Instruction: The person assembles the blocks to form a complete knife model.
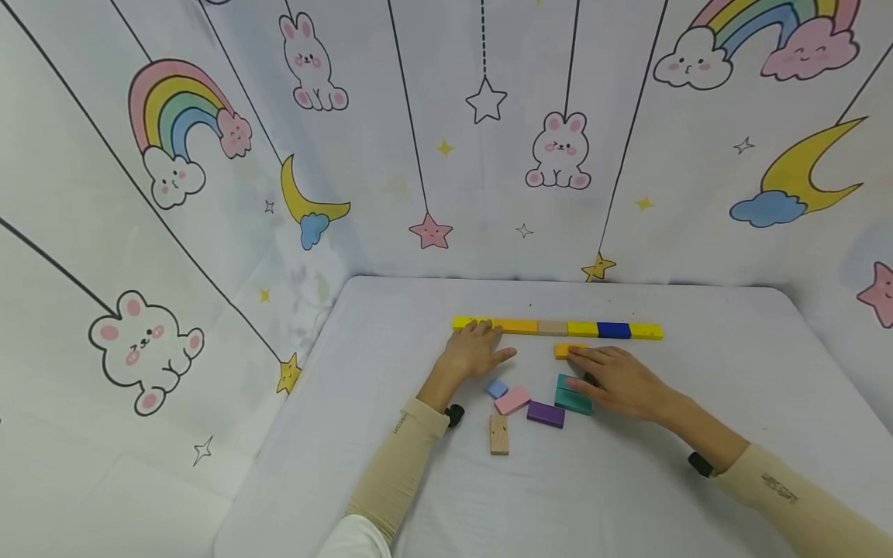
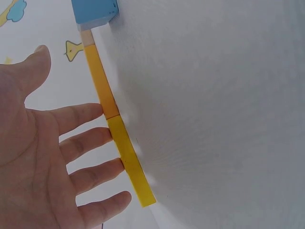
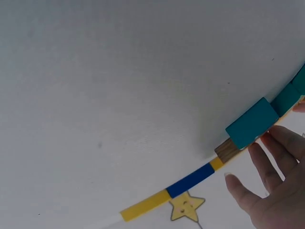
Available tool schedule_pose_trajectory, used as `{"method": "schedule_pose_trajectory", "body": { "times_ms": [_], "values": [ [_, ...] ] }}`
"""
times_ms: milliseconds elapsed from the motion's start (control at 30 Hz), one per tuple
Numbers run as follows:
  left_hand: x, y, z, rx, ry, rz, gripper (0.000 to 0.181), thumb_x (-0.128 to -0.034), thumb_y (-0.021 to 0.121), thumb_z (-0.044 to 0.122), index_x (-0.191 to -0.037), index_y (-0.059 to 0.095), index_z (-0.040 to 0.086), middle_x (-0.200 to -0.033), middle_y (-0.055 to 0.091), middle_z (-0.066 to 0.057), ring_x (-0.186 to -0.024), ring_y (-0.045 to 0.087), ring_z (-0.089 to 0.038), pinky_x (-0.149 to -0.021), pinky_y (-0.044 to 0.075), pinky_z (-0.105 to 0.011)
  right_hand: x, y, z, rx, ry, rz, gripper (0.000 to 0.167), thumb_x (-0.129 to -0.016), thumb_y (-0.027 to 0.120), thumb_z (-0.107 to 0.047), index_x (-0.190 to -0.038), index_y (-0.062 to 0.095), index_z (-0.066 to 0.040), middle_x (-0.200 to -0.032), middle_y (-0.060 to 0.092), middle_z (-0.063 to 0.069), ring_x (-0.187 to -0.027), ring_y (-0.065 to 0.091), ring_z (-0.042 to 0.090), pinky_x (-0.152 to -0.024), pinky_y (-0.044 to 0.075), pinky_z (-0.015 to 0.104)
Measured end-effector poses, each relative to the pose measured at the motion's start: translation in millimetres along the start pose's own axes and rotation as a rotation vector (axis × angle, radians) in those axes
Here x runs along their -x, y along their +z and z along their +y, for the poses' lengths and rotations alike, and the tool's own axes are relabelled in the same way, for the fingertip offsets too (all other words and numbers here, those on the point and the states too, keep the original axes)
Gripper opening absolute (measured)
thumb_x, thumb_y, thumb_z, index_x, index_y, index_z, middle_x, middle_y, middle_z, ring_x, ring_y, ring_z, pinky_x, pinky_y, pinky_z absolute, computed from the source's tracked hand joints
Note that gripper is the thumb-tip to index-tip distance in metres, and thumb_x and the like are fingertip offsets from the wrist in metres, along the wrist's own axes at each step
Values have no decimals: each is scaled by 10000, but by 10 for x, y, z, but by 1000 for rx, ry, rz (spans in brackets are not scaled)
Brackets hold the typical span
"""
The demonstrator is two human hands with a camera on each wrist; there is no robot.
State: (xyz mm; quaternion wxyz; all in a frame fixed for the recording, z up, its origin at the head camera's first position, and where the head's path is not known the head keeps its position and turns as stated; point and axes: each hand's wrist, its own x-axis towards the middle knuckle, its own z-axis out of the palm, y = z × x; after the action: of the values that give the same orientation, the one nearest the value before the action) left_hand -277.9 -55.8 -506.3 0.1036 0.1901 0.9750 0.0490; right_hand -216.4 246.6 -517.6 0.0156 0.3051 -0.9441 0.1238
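A straight row of wooden blocks lies across the far part of the table: a yellow block [image 1: 473, 322], an orange block [image 1: 517, 326], a tan block [image 1: 553, 328], then yellow, a blue block [image 1: 614, 330] and yellow. My left hand [image 1: 469, 356] rests at the row's left end, its spread fingertips touching the yellow and orange blocks [image 2: 131, 161]. Nearer me, the fingertips of my right hand [image 1: 617, 380] touch a separate orange block [image 1: 562, 351]. Its thumb is over teal blocks [image 1: 574, 400]. A brown block [image 3: 228, 150] shows beside the teal in the right wrist view.
Loose blocks lie between and below the hands: a light blue block [image 1: 497, 388], a pink block [image 1: 512, 401], a purple block [image 1: 546, 414] and a natural wood block [image 1: 498, 435]. Behind the white table [image 1: 698, 310] hangs a printed curtain [image 1: 377, 155].
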Motion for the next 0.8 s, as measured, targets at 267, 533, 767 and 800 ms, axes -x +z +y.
{"method": "schedule_pose_trajectory", "body": {
  "times_ms": [267,533,767,800],
  "values": [
    [-1,5,-2,-10,4,-2,746,-1051,358,686,-1628,394,215,-1696,326,-57,-1562,288,-320,-1251,281,-555,-61,33,-24,14,-23,4,650,-1050,585,-504,-1503,554,-38,-1505,577,156,-1363,536,406,-1160,374,638],
    [-9,7,-6,-14,1,5,741,-1052,357,685,-1625,401,218,-1694,331,-55,-1559,295,-315,-1248,289,-551,-166,63,-43,22,-12,-21,710,-1055,508,-595,-1511,550,-53,-1518,569,138,-1369,531,392,-1168,379,619],
    [-23,20,-2,-12,-10,-1,757,-1043,354,703,-1628,395,226,-1697,326,-49,-1564,285,-307,-1256,274,-545,-230,89,-66,16,-14,-27,710,-1046,517,-606,-1512,555,-72,-1526,565,125,-1384,521,389,-1171,370,627],
    [-23,22,-3,-12,-12,-2,757,-1042,353,704,-1630,391,228,-1698,323,-48,-1565,283,-306,-1257,270,-545,-240,94,-66,16,-15,-27,712,-1045,515,-610,-1512,556,-73,-1525,565,125,-1385,521,389,-1172,370,626]
  ]
}}
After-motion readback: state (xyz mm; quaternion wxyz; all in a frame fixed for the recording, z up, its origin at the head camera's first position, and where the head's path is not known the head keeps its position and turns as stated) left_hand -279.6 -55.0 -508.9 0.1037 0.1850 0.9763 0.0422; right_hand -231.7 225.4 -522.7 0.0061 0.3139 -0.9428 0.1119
